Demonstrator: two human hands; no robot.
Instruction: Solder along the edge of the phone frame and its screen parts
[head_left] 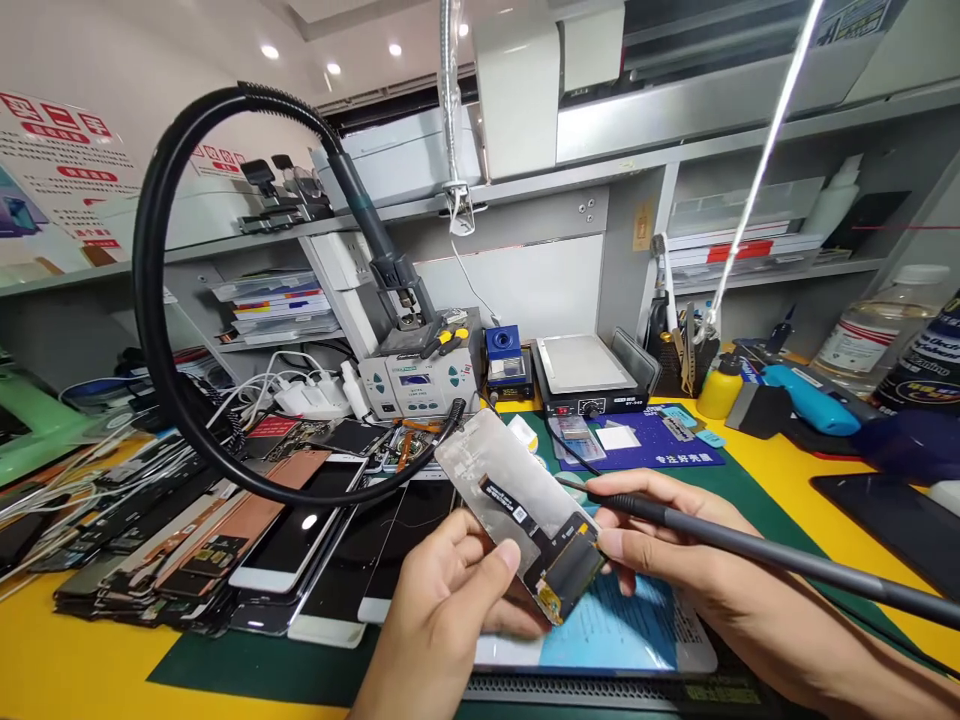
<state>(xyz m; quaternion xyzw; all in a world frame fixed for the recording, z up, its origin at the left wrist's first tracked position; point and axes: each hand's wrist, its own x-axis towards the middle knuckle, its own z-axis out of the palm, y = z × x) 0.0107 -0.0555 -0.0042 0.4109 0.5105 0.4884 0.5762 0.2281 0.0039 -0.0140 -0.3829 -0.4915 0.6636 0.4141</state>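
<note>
- Head view: the left hand [442,610] pinches the phone screen panel [517,510] by its near edge, held tilted above a blue mat [622,640] near centre.
- The right hand [675,550] grips a dark rod tool [787,560], thumb touching the panel's right corner.
- Stacked phones [225,560] lie left; a soldering station [420,380] stands far behind.

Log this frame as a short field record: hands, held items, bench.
left hand: holds a phone screen panel, back side up, flex cable showing
right hand: grips a slim black tool, tip at the panel's edge
under hands: blue-filmed panel on green mat
left of hands: pile of phone screens
behind: rework station with black hose, hot plate
surface: yellow bench
</note>
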